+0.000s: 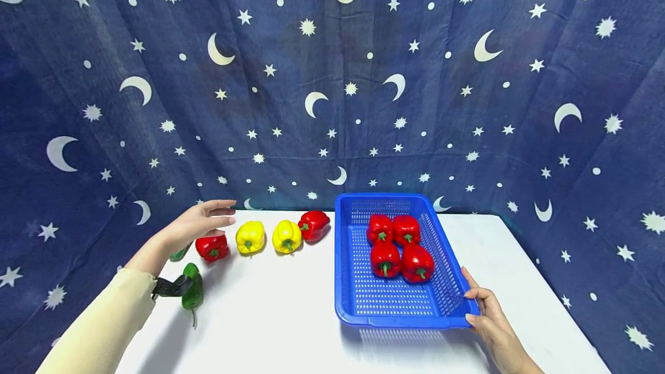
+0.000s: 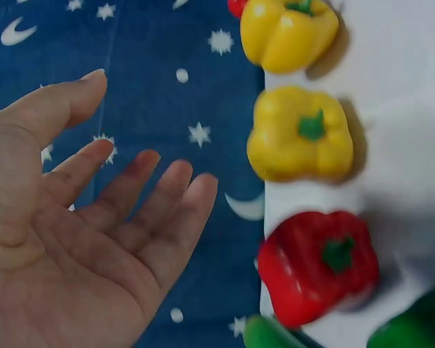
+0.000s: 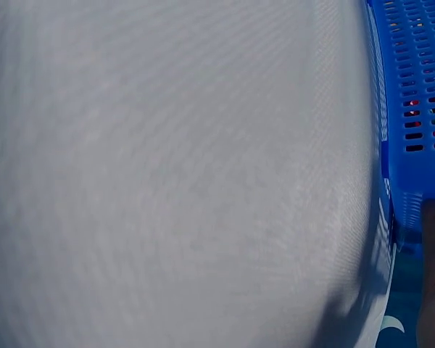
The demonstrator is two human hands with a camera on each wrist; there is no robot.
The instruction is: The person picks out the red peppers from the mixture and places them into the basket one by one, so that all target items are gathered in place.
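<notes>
My left hand (image 1: 200, 224) is above the table, fingers apart and holding nothing. Beneath it lies a red bell pepper (image 1: 212, 248), partly covered by the hand in the head view. Two yellow bell peppers (image 1: 250, 237) (image 2: 301, 134) stand to its right, then another red bell pepper (image 1: 314, 225) lying tilted. My right hand (image 1: 490, 322) grips the near right corner of a blue plastic basket (image 1: 402, 321), thumb at the rim. Several red bell peppers (image 1: 385, 258) sit grouped inside it. A fingertip (image 3: 433, 217) shows against the basket's side in the right wrist view.
A long green pepper (image 1: 193, 290) lies below the left wrist, and another green item (image 1: 179, 254) is partly hidden behind the forearm. The white table (image 1: 270, 316) ends at a dark blue curtain (image 1: 280, 103) with moons and stars.
</notes>
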